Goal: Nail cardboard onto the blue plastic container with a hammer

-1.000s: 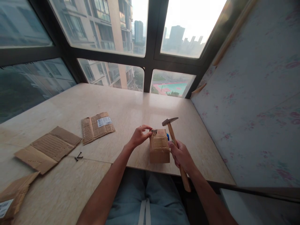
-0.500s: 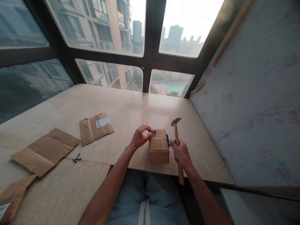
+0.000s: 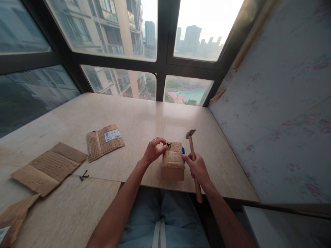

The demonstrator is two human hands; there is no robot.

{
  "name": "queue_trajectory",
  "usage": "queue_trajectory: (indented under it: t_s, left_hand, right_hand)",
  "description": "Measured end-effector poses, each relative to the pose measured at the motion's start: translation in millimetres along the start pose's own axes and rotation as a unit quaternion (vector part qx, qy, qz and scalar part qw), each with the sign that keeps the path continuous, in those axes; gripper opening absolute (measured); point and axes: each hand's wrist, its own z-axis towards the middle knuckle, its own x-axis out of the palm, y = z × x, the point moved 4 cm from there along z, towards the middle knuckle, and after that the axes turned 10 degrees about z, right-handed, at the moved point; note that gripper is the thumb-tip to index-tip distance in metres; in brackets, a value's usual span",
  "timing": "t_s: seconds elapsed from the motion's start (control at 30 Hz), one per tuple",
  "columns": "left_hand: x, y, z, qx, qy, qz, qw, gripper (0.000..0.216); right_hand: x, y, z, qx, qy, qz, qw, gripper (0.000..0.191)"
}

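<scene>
A small brown cardboard box (image 3: pixel 172 162) with tape across it sits near the table's front edge. Several dark nails (image 3: pixel 169 145) stand in a short row at the far left of its top. My left hand (image 3: pixel 155 150) is at the box's far left corner, thumb and forefinger pinched on the nail at the row's left end. In my right hand (image 3: pixel 198 168) is a hammer (image 3: pixel 191 148) with a wooden handle, gripped mid-handle, its metal head up and away from the nails. A blue object (image 3: pixel 183 150), partly hidden, shows at the box's right side.
Flattened cardboard pieces lie to the left: one with a white label (image 3: pixel 105 142), a larger one (image 3: pixel 49 168), and another (image 3: pixel 18 215) at the near left. A few loose nails (image 3: pixel 84 175) are beside them. Windows rise behind the table; a flowered wall (image 3: pixel 274 113) bounds the right.
The hammer and my right hand have shifted slightly left, closer to the box. My left hand stays at the nail row. The view has turned a little.
</scene>
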Motion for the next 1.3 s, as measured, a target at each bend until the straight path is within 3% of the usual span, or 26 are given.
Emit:
queue_trajectory:
  t_s: [0.83,1.3]
  left_hand:
    - [-2.1,11.5,0.0,-0.078,0.061,-0.143,0.985,0.017]
    - [0.2,9.0,3.2,-0.041,0.027,-0.093,0.994,0.009]
  right_hand:
    - [-1.0,8.6,-1.7,0.015,0.001,0.0,1.0,0.033]
    - [-8.3,29.8,-10.4,-0.035,-0.017,-0.028,0.999,0.035]
